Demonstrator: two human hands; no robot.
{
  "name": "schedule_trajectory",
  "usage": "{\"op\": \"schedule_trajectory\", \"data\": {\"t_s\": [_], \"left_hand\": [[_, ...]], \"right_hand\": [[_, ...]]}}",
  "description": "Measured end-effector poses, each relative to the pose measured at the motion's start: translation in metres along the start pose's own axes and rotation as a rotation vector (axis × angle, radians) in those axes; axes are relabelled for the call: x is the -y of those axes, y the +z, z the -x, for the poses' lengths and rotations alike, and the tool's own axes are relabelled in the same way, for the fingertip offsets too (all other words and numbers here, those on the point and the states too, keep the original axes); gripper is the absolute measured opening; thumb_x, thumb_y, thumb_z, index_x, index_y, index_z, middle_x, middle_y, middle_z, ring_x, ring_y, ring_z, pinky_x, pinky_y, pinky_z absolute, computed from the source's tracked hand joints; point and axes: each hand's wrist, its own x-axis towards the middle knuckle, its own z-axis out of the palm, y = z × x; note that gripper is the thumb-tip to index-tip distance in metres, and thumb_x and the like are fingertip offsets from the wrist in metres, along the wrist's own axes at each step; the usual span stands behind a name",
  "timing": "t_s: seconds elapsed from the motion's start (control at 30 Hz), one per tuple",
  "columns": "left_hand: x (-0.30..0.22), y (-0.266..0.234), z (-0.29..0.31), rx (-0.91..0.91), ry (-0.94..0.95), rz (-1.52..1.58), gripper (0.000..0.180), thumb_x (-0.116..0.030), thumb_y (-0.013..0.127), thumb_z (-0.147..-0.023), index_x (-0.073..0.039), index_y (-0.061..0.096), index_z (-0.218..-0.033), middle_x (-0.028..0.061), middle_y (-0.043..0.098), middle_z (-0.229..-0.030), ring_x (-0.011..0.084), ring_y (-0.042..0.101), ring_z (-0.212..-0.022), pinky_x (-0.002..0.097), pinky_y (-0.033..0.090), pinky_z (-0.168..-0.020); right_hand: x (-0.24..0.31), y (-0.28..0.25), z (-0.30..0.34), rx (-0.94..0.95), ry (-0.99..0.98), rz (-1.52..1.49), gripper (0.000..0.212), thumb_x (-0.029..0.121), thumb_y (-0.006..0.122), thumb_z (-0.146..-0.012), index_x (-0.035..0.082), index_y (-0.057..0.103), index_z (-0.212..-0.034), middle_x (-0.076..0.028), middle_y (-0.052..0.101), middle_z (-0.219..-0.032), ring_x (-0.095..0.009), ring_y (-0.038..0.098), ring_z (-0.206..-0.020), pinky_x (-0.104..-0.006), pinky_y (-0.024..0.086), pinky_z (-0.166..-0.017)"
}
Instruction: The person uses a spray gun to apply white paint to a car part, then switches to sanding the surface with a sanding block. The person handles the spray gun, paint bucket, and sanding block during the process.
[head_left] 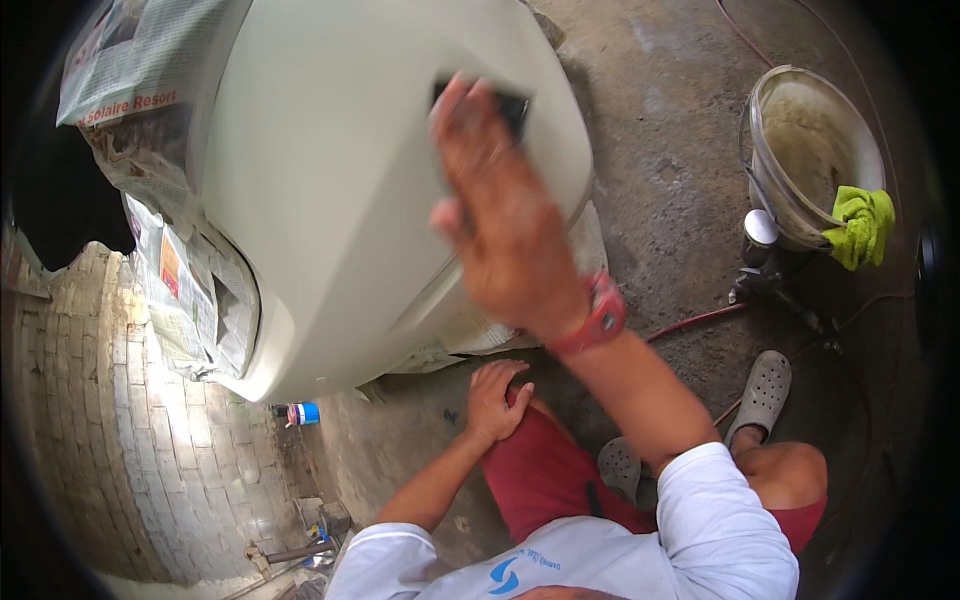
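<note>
My right hand (505,230), blurred by motion and with a red watch at its wrist, lies on a large smooth off-white car body panel (340,130), probably a bumper. Beneath its fingers is a black sheet that looks like sandpaper (514,110), pressed against the panel; most of the sheet is covered by the fingers. My left hand (493,402) rests on my bent knee, holding nothing, with the thumb apart from the fingers.
Newspaper masking (150,60) covers the panel's left side. To the right stands a dirty white bucket (785,200) with a lime-green cloth (862,225) over its rim. A spray gun (762,240) and a red hose (700,320) are beside it. Near the brick wall (165,420) sits a blue can (303,413).
</note>
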Motion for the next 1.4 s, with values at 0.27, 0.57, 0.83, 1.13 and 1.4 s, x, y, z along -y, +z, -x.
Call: {"op": "schedule_trajectory", "data": {"t_s": [0.27,0.57,0.83,1.13,1.4], "left_hand": [[0.002,-0.006,0.002,0.030,-0.022,0.022,0.034,-0.027,0.077,-0.096,-0.010,0.075,-0.125,0.0123,0.075,-0.128,0.0349,0.066,-0.127,0.0469,0.046,-0.111],[-0.002,-0.003,-0.002,0.021,0.000,0.025,0.035,-0.028,0.076,-0.097,-0.009,0.075,-0.126,0.0123,0.075,-0.129,0.0351,0.066,-0.128,0.0466,0.046,-0.112],[0.008,0.001,0.004,0.052,-0.027,-0.091,0.036,-0.028,0.077,-0.096,-0.009,0.075,-0.126,0.0129,0.075,-0.129,0.0362,0.066,-0.127,0.0473,0.046,-0.111],[0.004,-0.003,0.008,0.017,-0.021,0.034,0.034,-0.028,0.077,-0.096,-0.010,0.075,-0.126,0.0126,0.075,-0.128,0.0366,0.066,-0.127,0.0478,0.046,-0.112],[0.006,0.000,0.009,0.123,-0.125,-0.079,0.033,-0.026,0.076,-0.096,-0.010,0.075,-0.125,0.0126,0.075,-0.128,0.0367,0.066,-0.127,0.0480,0.046,-0.112]], "right_hand": [[-0.005,0.026,-0.014,0.052,-0.015,0.075,0.066,0.025,0.066,-0.109,0.000,0.046,-0.166,-0.024,0.044,-0.173,-0.042,0.037,-0.163,-0.0492,0.037,-0.131],[-0.040,-0.005,-0.047,-0.113,-0.071,0.103,0.067,0.026,0.070,-0.103,-0.007,0.052,-0.159,-0.023,0.048,-0.170,-0.042,0.042,-0.161,-0.0545,0.038,-0.129],[0.023,0.037,0.023,0.186,-0.061,-0.006,0.066,0.026,0.068,-0.105,-0.003,0.050,-0.162,-0.024,0.047,-0.171,-0.041,0.040,-0.163,-0.0546,0.036,-0.131],[-0.048,0.011,-0.033,-0.095,-0.038,0.055,0.063,0.024,0.062,-0.110,-0.002,0.046,-0.165,-0.026,0.044,-0.173,-0.044,0.036,-0.164,-0.0516,0.038,-0.130],[0.034,0.035,0.063,0.304,-0.017,-0.147,0.064,0.022,0.061,-0.111,0.001,0.044,-0.169,-0.024,0.042,-0.175,-0.043,0.032,-0.166,-0.0513,0.034,-0.133]]}}
